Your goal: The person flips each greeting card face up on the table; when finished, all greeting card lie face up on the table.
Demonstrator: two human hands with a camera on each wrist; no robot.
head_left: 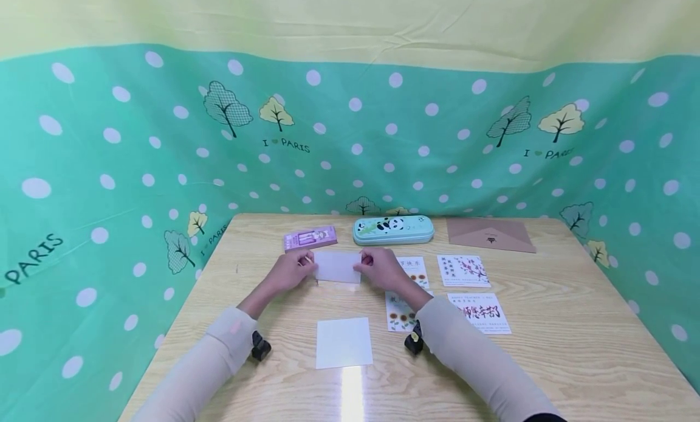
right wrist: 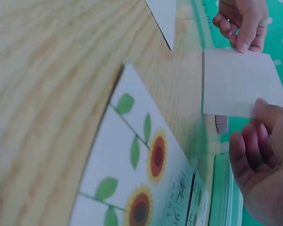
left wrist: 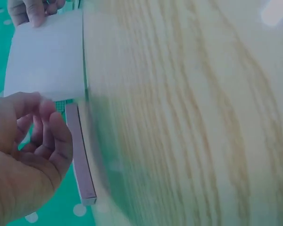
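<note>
Both hands hold a blank white card [head_left: 338,267] up on its edge over the far half of the table. The left hand [head_left: 291,270] pinches its left side between thumb and fingers, and the right hand [head_left: 384,268] pinches the opposite side. In the left wrist view the card [left wrist: 47,54] shows a plain face, with the left hand [left wrist: 35,150] at its near edge. Its lower edge comes close to the wood in the right wrist view, where the right hand's [right wrist: 269,155] thumb lies on the card [right wrist: 240,82]. A second white card [head_left: 344,343] lies flat nearer the person.
Printed cards lie at the right, including a sunflower card [head_left: 401,312], a red-lettered card [head_left: 481,313] and a blossom card [head_left: 463,270]. Along the back sit a purple box [head_left: 310,238], a panda pencil case [head_left: 393,230] and a brown envelope [head_left: 490,235], before a green curtain [head_left: 339,124].
</note>
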